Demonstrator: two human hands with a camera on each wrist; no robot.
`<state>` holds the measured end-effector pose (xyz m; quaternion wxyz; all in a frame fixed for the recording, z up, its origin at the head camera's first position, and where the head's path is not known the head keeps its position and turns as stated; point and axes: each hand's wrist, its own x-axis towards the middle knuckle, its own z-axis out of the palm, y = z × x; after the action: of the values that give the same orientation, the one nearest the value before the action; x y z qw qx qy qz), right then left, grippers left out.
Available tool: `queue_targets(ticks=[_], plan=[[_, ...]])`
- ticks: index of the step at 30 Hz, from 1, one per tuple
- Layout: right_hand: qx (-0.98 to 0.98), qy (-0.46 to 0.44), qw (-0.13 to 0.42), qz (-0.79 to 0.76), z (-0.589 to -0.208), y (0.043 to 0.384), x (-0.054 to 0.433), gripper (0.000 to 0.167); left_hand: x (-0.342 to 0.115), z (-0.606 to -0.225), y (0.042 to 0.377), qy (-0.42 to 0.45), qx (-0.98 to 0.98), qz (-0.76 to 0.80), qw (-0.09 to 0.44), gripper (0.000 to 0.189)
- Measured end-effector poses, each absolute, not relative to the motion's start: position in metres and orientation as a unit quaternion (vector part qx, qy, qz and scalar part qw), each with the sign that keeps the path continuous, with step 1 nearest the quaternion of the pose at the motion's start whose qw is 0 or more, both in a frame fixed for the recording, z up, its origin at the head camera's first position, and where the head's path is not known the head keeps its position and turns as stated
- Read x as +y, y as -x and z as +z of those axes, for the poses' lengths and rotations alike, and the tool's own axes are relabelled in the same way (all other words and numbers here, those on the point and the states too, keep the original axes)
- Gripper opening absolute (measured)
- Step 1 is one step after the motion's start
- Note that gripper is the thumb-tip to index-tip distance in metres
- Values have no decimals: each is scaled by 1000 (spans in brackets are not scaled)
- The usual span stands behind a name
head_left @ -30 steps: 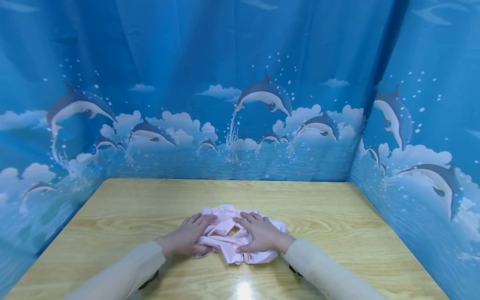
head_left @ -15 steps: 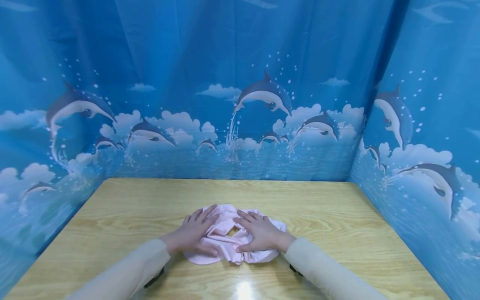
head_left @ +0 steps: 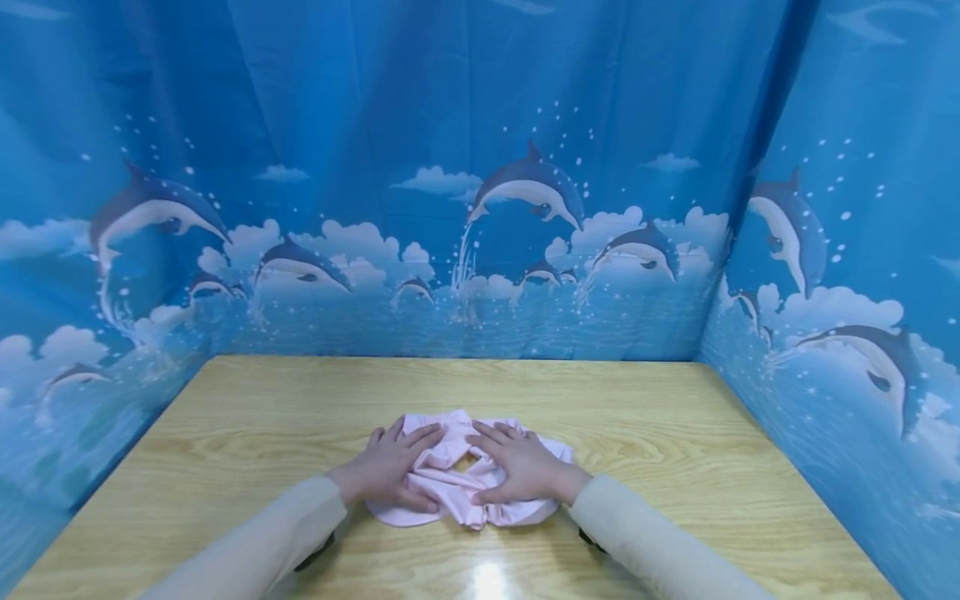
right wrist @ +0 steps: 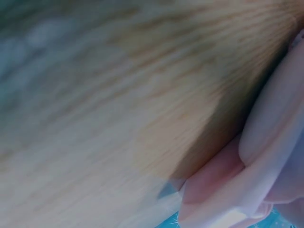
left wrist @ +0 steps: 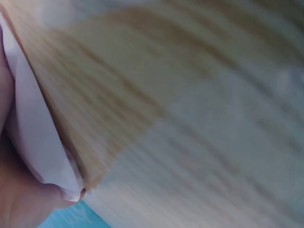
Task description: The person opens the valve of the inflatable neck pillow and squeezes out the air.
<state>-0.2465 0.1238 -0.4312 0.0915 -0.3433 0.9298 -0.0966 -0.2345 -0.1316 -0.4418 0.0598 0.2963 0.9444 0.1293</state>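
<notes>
A crumpled light pink cloth [head_left: 453, 433] lies bunched on the wooden table, with a small gap in its middle that shows the wood. Its kind of garment or piece is hidden by the folds. My left hand [head_left: 384, 473] rests on its left side, fingers spread forward and thumb toward the middle. On the right side lies my right hand [head_left: 521, 467], fingers also spread over the folds. In the left wrist view, part of the left hand [left wrist: 23, 202] shows beside a pale cloth edge [left wrist: 40, 137]. Folds of the cloth [right wrist: 270, 147] fill the right of the right wrist view.
The light wooden table [head_left: 637, 408] reaches back to a blue curtain [head_left: 360, 125] printed with dolphins and clouds. Another curtain panel [head_left: 862, 250] borders the right side. A bright light reflection lies on the table's near part.
My left hand has shifted slightly right and its fingers have spread; a flap of cloth at the lower left now lies spread out below it. The right hand has stayed still.
</notes>
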Motion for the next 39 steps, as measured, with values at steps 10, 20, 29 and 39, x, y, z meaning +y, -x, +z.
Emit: queue_targets(ticks=[10,20,29,39], plan=[[930,346,93,-87,-431,247,123,87,-131,-442,233,-300,946,89,82,101],[930,345,91,-90,-429,245,123,86,-130,-440,232,-304,942,124,75,97],[930,345,91,-92,-430,245,123,86,-125,-438,218,-309,942,120,49,82],[929,347,88,-90,-430,245,123,86,-123,-446,208,-330,941,80,2,66]])
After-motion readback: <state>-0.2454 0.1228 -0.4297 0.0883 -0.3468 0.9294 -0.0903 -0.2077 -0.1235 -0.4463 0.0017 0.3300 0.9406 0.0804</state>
